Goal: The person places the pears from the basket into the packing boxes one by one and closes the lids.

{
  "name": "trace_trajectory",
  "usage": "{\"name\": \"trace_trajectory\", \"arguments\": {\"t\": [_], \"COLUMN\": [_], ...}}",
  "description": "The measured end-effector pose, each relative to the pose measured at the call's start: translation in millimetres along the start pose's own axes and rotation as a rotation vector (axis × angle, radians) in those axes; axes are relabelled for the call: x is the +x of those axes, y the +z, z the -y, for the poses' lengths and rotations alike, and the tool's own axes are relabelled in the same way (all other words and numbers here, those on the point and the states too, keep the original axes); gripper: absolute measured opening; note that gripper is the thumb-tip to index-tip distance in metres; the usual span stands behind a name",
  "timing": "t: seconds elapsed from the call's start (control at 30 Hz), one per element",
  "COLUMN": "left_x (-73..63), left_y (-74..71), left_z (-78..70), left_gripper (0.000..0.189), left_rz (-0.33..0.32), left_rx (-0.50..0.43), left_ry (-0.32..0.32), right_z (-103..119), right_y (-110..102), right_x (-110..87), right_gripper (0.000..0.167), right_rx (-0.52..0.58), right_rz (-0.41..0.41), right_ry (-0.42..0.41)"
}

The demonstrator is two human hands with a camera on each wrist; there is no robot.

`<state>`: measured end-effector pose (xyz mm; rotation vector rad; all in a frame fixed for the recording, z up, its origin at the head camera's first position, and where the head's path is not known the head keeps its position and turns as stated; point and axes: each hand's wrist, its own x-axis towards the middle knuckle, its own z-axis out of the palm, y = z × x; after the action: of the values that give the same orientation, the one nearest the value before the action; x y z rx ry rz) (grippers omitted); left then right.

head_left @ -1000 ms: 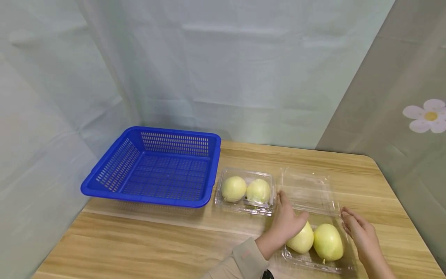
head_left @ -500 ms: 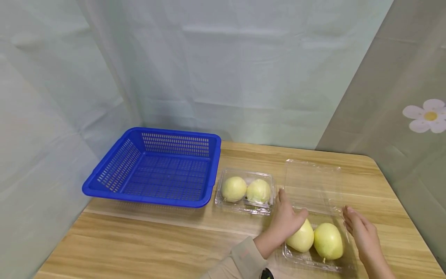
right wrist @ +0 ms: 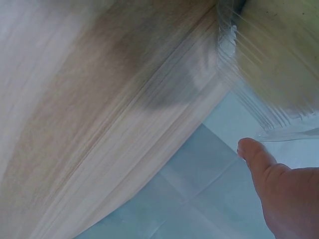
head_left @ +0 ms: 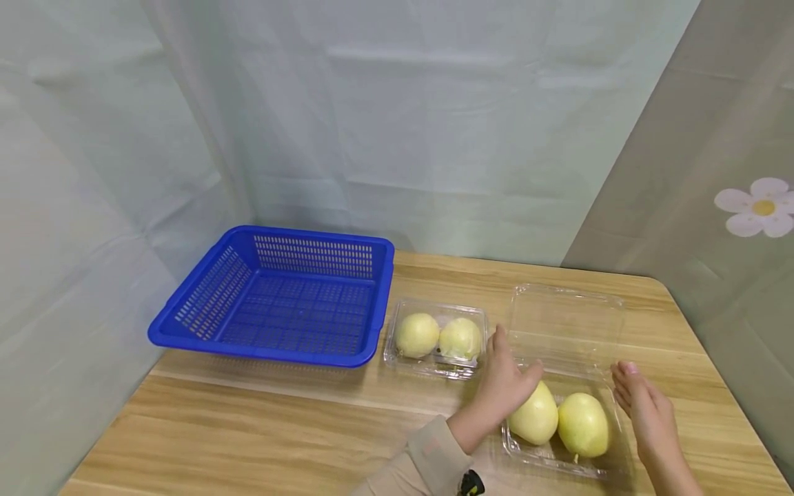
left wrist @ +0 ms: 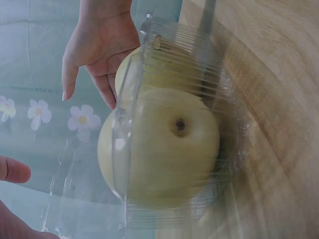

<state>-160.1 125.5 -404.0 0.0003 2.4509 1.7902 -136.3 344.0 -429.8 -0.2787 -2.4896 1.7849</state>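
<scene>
Two pale yellow pears, a left pear (head_left: 535,415) and a right pear (head_left: 583,426), lie in a clear plastic clamshell box (head_left: 558,468) at the table's right side. Its lid (head_left: 567,324) is folded back away from the person. At the box's left hinge corner is my left hand (head_left: 504,382), thumb spread from the fingers, beside the left pear. My right hand (head_left: 648,413) stands along the right side with straight fingers. Whether either hand touches the plastic I cannot tell. The left wrist view shows a pear (left wrist: 164,144) through the ribbed wall, and the right palm (left wrist: 107,45) behind.
A second clamshell box (head_left: 403,365), its lid down over two pears, sits just left of my left hand. Further left stands a blue plastic basket (head_left: 366,303) on the wooden table (head_left: 260,420). Pale curtains (head_left: 434,138) hang behind.
The lid has swung further back and lies flatter, its far edge shifting away and to the right. Both hands have moved slightly away from the person. The pears stay in place.
</scene>
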Motion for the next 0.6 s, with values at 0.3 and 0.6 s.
{"name": "trace_trajectory", "arguments": {"t": [0.3,0.6], "left_x": [1.6,0.3], "left_y": [-5.7,-11.8], "left_z": [3.7,0.0], "left_gripper": [0.08,0.077], "left_rz": [0.024,0.035], "left_rx": [-0.032,-0.048], "left_ry": [0.072,0.116], "right_z": [-1,5], "right_y": [0,3], "right_x": [-0.9,-0.2], "right_gripper": [0.071,0.064], "right_rx": [0.006,0.19], "right_rz": [-0.043,-0.103], "right_ry": [0.005,-0.068]}}
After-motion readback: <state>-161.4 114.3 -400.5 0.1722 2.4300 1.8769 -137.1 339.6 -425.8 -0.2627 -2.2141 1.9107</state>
